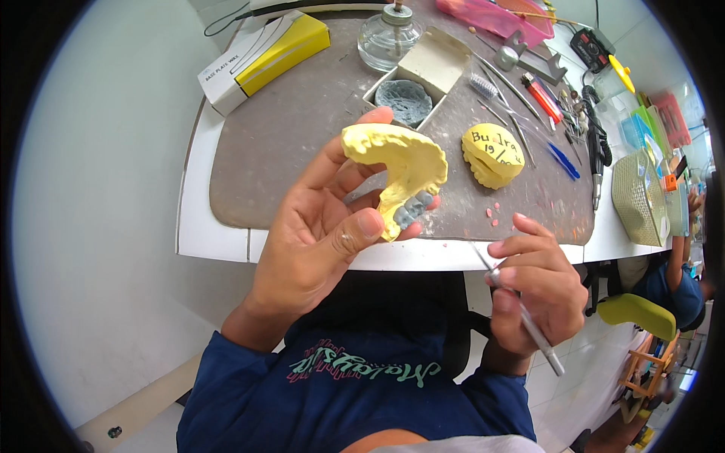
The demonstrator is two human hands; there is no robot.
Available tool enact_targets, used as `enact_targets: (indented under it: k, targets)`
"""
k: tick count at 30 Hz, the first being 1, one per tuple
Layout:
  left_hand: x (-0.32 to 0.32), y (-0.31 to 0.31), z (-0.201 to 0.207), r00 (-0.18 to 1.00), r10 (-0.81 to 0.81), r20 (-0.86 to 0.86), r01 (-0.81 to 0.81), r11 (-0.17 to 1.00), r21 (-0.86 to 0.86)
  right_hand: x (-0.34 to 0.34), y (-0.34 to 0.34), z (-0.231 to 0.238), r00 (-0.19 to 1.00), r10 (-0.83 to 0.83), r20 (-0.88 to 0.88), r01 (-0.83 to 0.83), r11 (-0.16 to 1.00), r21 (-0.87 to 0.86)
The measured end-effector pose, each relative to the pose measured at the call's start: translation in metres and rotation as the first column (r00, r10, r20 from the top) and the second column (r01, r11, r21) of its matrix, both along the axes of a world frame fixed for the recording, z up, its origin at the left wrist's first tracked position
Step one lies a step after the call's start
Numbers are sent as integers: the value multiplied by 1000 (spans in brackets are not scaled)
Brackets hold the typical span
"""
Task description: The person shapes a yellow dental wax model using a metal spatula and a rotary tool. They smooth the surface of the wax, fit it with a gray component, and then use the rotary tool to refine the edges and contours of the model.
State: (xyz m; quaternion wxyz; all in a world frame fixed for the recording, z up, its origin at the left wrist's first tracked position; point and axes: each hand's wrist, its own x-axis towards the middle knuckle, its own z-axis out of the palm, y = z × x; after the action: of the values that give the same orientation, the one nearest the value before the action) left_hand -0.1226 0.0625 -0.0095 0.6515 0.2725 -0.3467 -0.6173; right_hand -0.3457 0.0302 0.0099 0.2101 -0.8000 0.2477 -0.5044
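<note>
My left hand (321, 211) holds up a yellow plaster dental model (404, 162), its horseshoe arch tilted above the bench's front edge. Thumb and fingers grip it at the side, near a patch of grey-blue wax teeth (413, 209). In my right hand (536, 291) a thin metal carving knife (529, 321) is pinched, its pointed tip toward the model but apart from it. A second yellow dental model (492, 156) with handwriting on its base rests on the mat. Behind the held model stands an opened cardboard box (434, 64) with a grey-blue wax block (405, 102) inside.
Beyond are a glass spirit burner (389, 38) and a yellow-white carton (264, 60). At right lie a red lighter (542, 98), a blue-tipped brush (564, 161), several metal tools and a woven basket (639, 198). Pink wax bits (493, 214) dot the mat. Another person (674, 279) sits far right.
</note>
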Motion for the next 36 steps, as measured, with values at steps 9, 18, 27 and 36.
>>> enact_targets:
  k: [9,18,27,36]
  targets:
    - [-6,4,0,985,82,153,-71,995,-77,31,-18,-13,971,126,204,-124,992,-25]
    - [-6,6,5,986,56,157,-57,998,1,33,-17,-16,980,158,117,-162,987,22]
    - [-5,4,0,987,69,142,-67,998,-22,33,-18,-17,979,171,115,-174,985,19]
    - [-6,3,1,990,75,122,-76,997,4,34,-18,-17,979,171,108,-173,985,10]
